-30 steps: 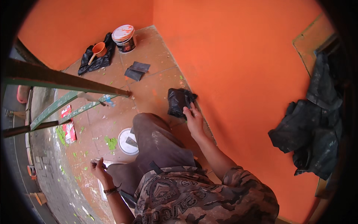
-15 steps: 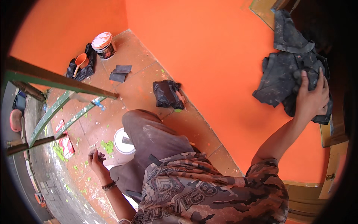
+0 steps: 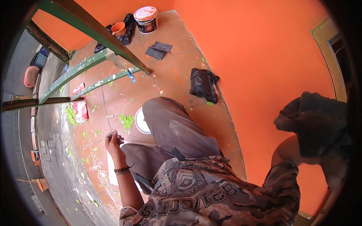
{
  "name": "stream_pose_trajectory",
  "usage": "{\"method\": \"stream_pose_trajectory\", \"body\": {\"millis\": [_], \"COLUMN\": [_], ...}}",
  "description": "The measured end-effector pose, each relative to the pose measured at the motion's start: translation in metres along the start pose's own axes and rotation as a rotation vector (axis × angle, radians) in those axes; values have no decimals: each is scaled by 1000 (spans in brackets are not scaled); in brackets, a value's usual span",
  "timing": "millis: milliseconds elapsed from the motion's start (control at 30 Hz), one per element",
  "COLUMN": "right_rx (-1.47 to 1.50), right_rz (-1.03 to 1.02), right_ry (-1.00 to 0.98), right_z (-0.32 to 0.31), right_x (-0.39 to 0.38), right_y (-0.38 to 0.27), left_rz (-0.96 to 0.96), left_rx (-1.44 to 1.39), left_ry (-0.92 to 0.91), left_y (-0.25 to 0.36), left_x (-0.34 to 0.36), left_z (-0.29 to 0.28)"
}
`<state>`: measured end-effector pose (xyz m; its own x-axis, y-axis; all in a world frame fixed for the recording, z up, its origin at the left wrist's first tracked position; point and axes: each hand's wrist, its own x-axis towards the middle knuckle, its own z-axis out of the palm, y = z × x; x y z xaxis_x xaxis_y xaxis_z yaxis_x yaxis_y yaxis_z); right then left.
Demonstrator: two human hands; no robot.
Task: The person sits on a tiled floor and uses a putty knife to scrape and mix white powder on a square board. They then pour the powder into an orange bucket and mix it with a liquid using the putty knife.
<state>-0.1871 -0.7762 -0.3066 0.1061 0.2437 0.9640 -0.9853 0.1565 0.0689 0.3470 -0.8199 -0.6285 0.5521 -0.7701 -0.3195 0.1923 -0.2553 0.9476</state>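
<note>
My left hand is low at centre left beside my bent knee, fingers curled; whether they hold something small I cannot make out. At the right, my right hand is blurred and partly hidden by the dark, paint-flecked cloth it holds up against the orange wall. A white round lid shows beside the knee. A crumpled black plastic bag with something pinkish at its side lies on the tiles along the wall's foot.
A green-painted metal frame crosses the left side. A paint bucket, orange dipper and dark sheets lie toward the back. Green scraps and a red-white packet lie on the tiles. A pavement runs at far left.
My right hand went from by the black bag to the dark clothing at the right and has now pulled it lower and closer, blurred. The view has shifted; my left hand stays low.
</note>
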Motion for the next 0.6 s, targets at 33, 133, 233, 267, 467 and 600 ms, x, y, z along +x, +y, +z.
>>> {"method": "stream_pose_trajectory", "body": {"millis": [33, 133, 233, 267, 467, 600], "right_rx": [98, 339, 477, 525, 703, 803], "right_rz": [89, 249, 349, 430, 575, 592], "right_ry": [-45, -204, -351, -389, -590, -670], "right_z": [14, 37, 55, 61, 111, 132], "right_x": [-29, -74, -106, -131, -213, -251], "right_y": [-31, -108, -145, -157, -192, -208], "left_rz": [4, -73, -132, -115, -134, -198], "left_rx": [20, 26, 22, 63, 187, 222], "left_ry": [29, 25, -35, -14, 16, -92], "left_y": [2, -15, -36, -33, -49, -83], "left_x": [1, 1, 7, 11, 25, 30], "left_z": [-12, -8, 5, -7, -9, 7]}}
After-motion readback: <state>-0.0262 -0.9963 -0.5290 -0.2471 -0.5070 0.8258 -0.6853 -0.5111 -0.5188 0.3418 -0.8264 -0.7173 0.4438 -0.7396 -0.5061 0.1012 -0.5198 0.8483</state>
